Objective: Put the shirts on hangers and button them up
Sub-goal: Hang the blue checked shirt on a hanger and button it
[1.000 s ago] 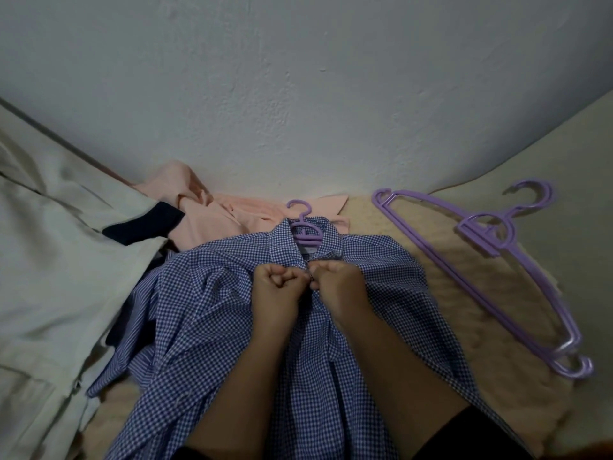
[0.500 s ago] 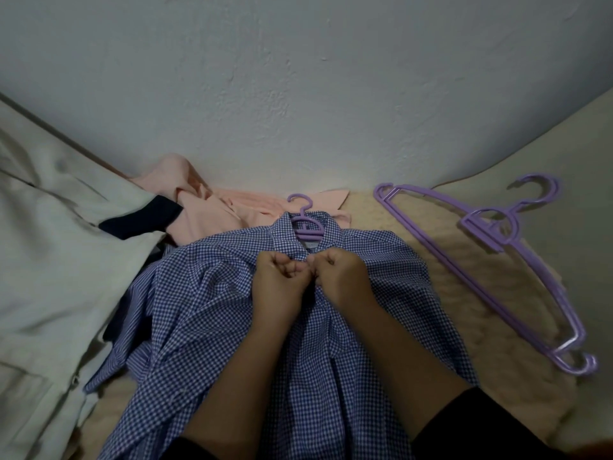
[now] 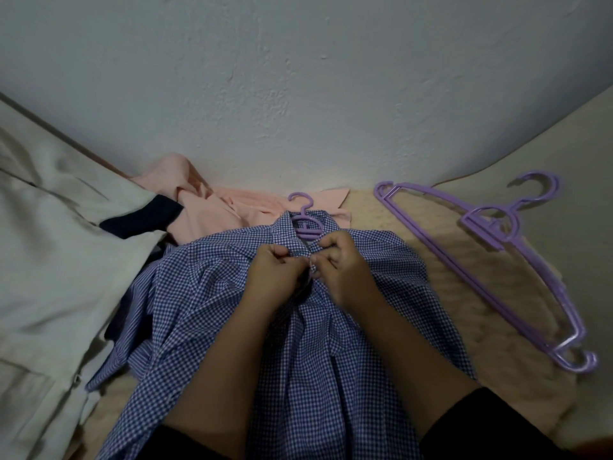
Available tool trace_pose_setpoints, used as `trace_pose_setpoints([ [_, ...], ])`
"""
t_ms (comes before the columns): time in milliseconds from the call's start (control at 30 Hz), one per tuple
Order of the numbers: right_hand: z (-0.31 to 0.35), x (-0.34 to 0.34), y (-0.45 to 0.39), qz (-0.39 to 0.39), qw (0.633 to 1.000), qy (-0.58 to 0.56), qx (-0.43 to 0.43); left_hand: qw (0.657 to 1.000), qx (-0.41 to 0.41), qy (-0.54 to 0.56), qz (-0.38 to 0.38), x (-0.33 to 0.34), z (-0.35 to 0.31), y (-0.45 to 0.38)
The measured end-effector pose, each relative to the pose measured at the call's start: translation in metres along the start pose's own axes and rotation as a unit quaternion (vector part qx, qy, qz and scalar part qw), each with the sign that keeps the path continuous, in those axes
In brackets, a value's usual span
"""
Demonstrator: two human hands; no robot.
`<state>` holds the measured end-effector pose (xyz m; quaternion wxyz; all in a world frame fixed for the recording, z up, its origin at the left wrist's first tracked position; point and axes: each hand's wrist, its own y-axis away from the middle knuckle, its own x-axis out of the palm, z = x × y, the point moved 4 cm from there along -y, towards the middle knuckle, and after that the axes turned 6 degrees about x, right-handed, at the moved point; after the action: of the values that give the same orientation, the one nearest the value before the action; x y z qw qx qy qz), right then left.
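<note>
Checked shirt (image 3: 205, 293) on a purple hanger (image 3: 306, 224), collar end up.
Left hand (image 3: 275, 277) and right hand (image 3: 341, 270) pinch the placket below the collar; 2 spare hangers (image 3: 497, 260) lie right.

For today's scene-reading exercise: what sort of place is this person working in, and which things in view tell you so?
Probably a bedroom at home: shirts lie on a soft cream blanket against a plain wall, with spare hangers beside the checked shirt.
</note>
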<state>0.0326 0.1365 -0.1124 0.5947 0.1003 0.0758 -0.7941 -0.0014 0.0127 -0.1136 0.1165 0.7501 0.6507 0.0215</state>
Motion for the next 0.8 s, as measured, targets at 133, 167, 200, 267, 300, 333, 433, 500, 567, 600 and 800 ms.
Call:
trace_pose_setpoints([
  [133, 0.002, -0.006, 0.003, -0.043, 0.993, 0.092, -0.060, 0.989, -0.080, 0.119, 0.025, -0.004, 0.001, -0.002],
  [167, 0.000, -0.008, 0.005, -0.050, 0.991, 0.112, -0.060, 0.994, -0.065, 0.085, 0.019, -0.006, 0.002, -0.001],
  [200, -0.003, -0.011, 0.007, -0.051, 0.988, 0.135, -0.048, 0.999, -0.038, 0.023, 0.007, -0.010, 0.002, 0.002],
  [267, -0.009, -0.016, 0.013, -0.033, 0.982, 0.186, -0.013, 0.992, 0.023, -0.123, -0.013, -0.016, -0.005, 0.015],
  [300, -0.012, -0.020, 0.018, -0.021, 0.977, 0.212, 0.005, 0.981, 0.050, -0.188, -0.009, -0.019, -0.008, 0.024],
  [333, -0.014, -0.023, 0.024, -0.010, 0.971, 0.236, 0.020, 0.966, 0.069, -0.248, 0.003, -0.022, -0.010, 0.035],
  [433, -0.016, -0.038, 0.053, 0.011, 0.958, 0.282, 0.051, 0.906, 0.108, -0.409, 0.024, -0.037, -0.009, 0.064],
  [500, -0.014, -0.048, 0.076, 0.022, 0.940, 0.339, 0.044, 0.863, 0.145, -0.483, 0.004, -0.048, -0.010, 0.080],
  [567, -0.012, -0.055, 0.095, 0.026, 0.916, 0.398, 0.038, 0.820, 0.189, -0.540, -0.003, -0.055, -0.010, 0.094],
  [600, -0.010, -0.058, 0.102, 0.025, 0.910, 0.409, 0.053, 0.807, 0.204, -0.554, -0.004, -0.057, -0.009, 0.099],
  [800, 0.010, -0.039, 0.133, -0.019, 0.946, 0.303, 0.113, 0.893, 0.181, -0.411, -0.029, -0.052, -0.025, 0.131],
])
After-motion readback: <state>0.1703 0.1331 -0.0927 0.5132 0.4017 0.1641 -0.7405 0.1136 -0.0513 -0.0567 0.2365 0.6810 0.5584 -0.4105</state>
